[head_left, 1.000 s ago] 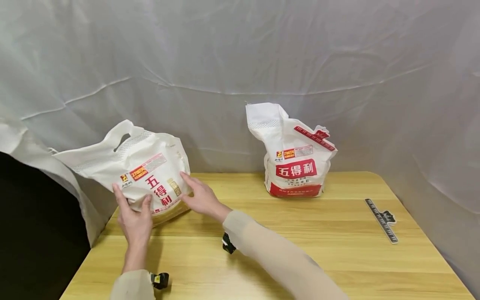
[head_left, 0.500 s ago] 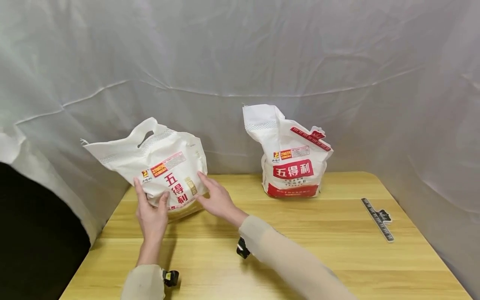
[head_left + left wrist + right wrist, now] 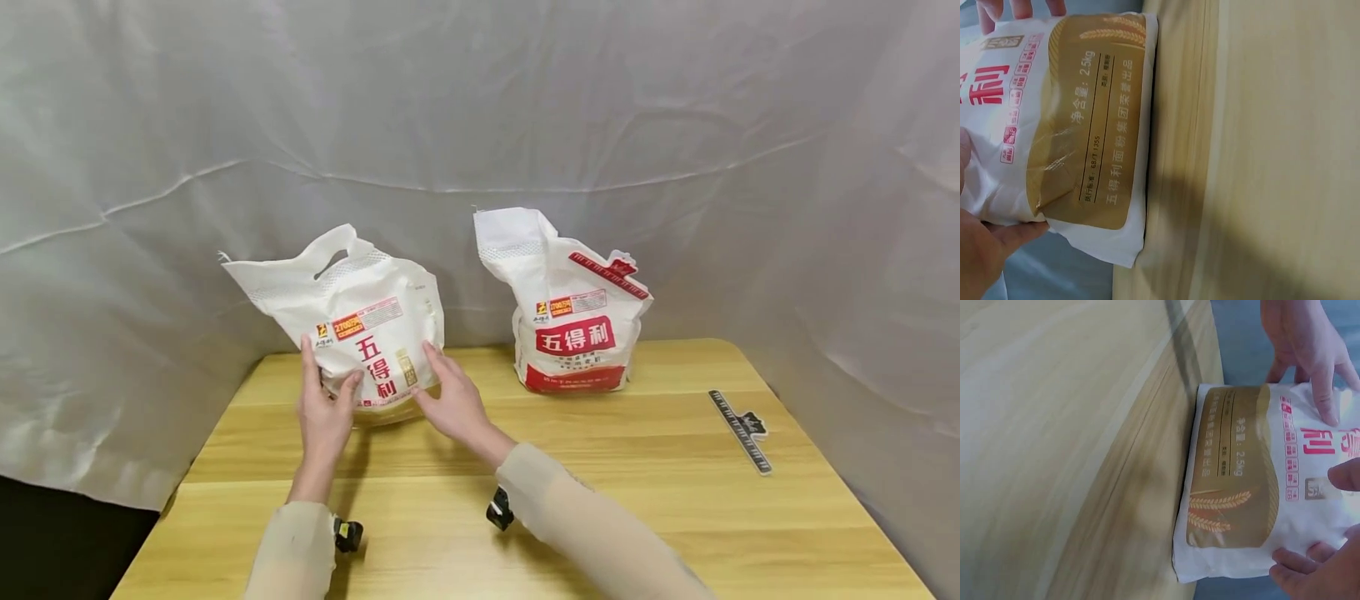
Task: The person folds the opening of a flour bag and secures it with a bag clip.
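A white flour bag (image 3: 408,287) with red lettering and a gold lower panel (image 3: 1094,125) stands at the left back of the table. Its top, with a cut-out handle, flops over to the left. My left hand (image 3: 326,417) grips its left side, thumb on the front face and fingers round the edge. On the opposite side my right hand (image 3: 459,404) holds it the same way, thumb in front. Both wrist views show the bag's lower edge right at the tabletop.
To the right stands a second flour bag (image 3: 573,379), with a red clip (image 3: 603,272) on its upper corner. A black clip (image 3: 738,429) lies on the wooden table (image 3: 637,450) at the right. Grey cloth (image 3: 450,100) hangs behind.
Both hands have shifted the held flour bag rightwards along the table, closer to the second bag. The head view has turned slightly. Both clips stay where they were on bag and table.
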Available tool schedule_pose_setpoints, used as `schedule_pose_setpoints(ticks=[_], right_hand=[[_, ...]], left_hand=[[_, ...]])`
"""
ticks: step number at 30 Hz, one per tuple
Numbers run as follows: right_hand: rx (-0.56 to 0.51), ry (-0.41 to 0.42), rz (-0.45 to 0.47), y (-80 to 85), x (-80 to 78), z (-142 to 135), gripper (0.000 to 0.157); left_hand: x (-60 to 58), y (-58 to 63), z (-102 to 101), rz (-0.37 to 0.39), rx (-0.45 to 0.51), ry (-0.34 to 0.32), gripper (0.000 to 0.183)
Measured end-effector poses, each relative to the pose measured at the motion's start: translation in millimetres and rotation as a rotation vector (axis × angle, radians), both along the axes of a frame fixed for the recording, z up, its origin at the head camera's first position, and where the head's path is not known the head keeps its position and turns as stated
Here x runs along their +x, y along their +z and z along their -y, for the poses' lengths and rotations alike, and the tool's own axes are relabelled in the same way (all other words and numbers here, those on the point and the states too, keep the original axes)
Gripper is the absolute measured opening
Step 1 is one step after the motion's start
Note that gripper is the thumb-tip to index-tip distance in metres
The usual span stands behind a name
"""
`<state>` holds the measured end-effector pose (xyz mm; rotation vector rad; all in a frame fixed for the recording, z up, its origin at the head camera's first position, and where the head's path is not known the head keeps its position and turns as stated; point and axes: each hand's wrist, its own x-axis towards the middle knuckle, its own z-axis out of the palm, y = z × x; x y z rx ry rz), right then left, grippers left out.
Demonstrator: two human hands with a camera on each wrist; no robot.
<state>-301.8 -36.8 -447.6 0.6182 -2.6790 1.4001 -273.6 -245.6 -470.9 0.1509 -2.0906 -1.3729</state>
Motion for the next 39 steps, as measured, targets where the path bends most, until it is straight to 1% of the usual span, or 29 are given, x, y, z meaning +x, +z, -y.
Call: schedule_pose_setpoints(ticks=[3, 6, 10, 15, 20, 23, 26, 31, 35, 39], right_hand=[[-0.012, -0.037, 0.015, -0.9, 0.3, -4, 0.082], [-0.024, -0.078, 0.024, -2.2, 0.2, -9, 0.084], [-0.034, -0.11, 0.027, -5.4, -1.1, -16, 0.085], [-0.014, -0.121, 0.025, -7.0, -2.6, -21, 0.085], [-0.005, -0.125, 0.039, -7.7, -3.2, -25, 0.087], [-0.011, -0.12, 0.053, -8.5, -3.9, -28, 0.088], [-0.037, -0.101, 0.055, -8.7, -5.3, -31, 0.088], [-0.112, -0.055, 0.017, -6.9, -7.5, -38, 0.084], [-0.16, -0.049, 0.003, -6.0, -7.6, -43, 0.08], [-0.192, -0.061, -0.021, -7.6, -7.0, -48, 0.075]], left_hand=[[-7.7, -0.1, -2, 0.006, -0.015, -0.029, 0.103], [-16.2, -1.1, -6, 0.007, -0.013, -0.073, 0.102], [-26.0, -4.0, -10, -0.006, -0.011, -0.127, 0.102], [-33.6, -6.2, -13, -0.022, -0.024, -0.141, 0.102], [-39.1, -8.5, -14, -0.021, -0.05, -0.159, 0.103], [-39.9, -8.2, -13, -0.002, -0.053, -0.178, 0.104], [-38.9, -5.4, -12, 0.023, -0.047, -0.191, 0.104], [-36.8, -0.3, -9, 0.025, -0.059, -0.205, 0.106], [-33.6, 2.1, -9, 0.025, -0.088, -0.184, 0.106], [-30.0, 2.3, -11, -0.011, -0.12, -0.137, 0.1]])
